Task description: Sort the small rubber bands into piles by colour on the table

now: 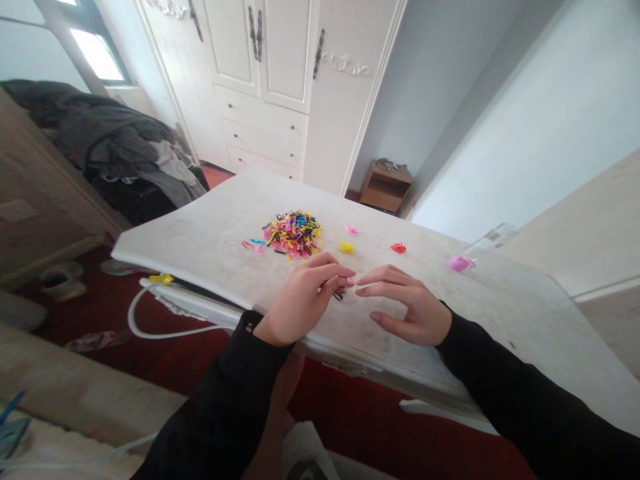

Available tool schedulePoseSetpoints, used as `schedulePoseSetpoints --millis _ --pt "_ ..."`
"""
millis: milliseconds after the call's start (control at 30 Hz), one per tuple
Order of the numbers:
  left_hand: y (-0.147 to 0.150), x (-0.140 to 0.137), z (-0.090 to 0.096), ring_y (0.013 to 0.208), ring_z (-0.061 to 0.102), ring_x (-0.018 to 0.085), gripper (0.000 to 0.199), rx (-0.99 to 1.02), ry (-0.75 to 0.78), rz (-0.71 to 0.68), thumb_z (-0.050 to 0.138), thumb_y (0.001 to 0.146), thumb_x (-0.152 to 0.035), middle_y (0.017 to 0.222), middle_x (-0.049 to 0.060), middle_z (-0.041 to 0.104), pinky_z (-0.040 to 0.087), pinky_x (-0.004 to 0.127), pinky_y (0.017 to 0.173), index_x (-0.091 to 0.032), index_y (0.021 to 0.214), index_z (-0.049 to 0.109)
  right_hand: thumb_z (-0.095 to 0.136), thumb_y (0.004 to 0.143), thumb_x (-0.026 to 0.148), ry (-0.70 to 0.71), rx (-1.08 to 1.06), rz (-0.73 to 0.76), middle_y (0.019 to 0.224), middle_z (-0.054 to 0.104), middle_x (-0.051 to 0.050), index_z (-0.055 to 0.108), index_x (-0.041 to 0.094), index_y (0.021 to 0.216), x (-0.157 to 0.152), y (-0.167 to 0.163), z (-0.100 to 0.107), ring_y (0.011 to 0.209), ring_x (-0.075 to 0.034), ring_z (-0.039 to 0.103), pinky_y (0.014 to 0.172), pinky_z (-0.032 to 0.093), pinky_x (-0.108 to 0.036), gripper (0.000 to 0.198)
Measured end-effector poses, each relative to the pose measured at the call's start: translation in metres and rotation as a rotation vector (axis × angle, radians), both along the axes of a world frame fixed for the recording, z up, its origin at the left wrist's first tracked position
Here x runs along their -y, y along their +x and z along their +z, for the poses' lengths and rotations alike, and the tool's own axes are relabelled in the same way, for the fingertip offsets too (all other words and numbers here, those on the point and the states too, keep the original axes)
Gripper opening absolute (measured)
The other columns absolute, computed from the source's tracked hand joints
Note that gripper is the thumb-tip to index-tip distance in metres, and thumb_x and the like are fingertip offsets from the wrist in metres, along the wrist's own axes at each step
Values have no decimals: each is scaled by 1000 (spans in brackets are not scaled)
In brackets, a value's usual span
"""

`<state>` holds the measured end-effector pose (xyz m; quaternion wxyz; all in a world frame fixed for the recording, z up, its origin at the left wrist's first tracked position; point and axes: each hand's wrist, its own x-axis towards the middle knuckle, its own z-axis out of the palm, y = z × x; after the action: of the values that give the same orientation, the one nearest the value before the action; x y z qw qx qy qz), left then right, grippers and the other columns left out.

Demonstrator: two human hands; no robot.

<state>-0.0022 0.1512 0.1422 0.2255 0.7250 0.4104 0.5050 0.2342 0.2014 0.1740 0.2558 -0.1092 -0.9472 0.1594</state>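
My left hand (306, 297) is pinched at the fingertips over the near part of the table, and a bit of pink rubber band (347, 282) shows between thumb and fingers. Just beneath those fingertips lie a few black rubber bands (339, 295), partly covered by the hand. Close on the right, my right hand (407, 303) is held with fingers spread and nothing in it, its fingertips almost reaching the left ones. Beyond the left hand sits a heap of mixed coloured rubber bands (295, 233). Small separate clusters are pink (351, 229), yellow (346, 247) and red (399, 247).
The white table (225, 207) has its front edge close to my body. A purple-pink bundle (460, 263) lies at right beside a clear plastic packet (493, 238). A white cable (133, 320) loops at the front left edge. A white wardrobe (270, 127) stands behind.
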Motion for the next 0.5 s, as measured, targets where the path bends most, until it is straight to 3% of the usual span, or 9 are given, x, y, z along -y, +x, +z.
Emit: schedulePoseSetpoints --millis 133,500 --pt "-1 -1 1 85 67 15 27 -12 35 19 52 98 -6 90 5 70 54 25 80 -17 90 76 67 94 22 9 0 -15 123 74 -12 67 24 129 0 0 0 111 -25 69 95 59 -42 35" --pt "2 -5 -6 86 69 15 30 -137 48 -61 51 95 0 94 5 71 51 25 79 -17 95 75 68 91 17 92 -114 -109 109 75 -9 71 26 120 2 1 5 98 -24 70 85 59 -41 30"
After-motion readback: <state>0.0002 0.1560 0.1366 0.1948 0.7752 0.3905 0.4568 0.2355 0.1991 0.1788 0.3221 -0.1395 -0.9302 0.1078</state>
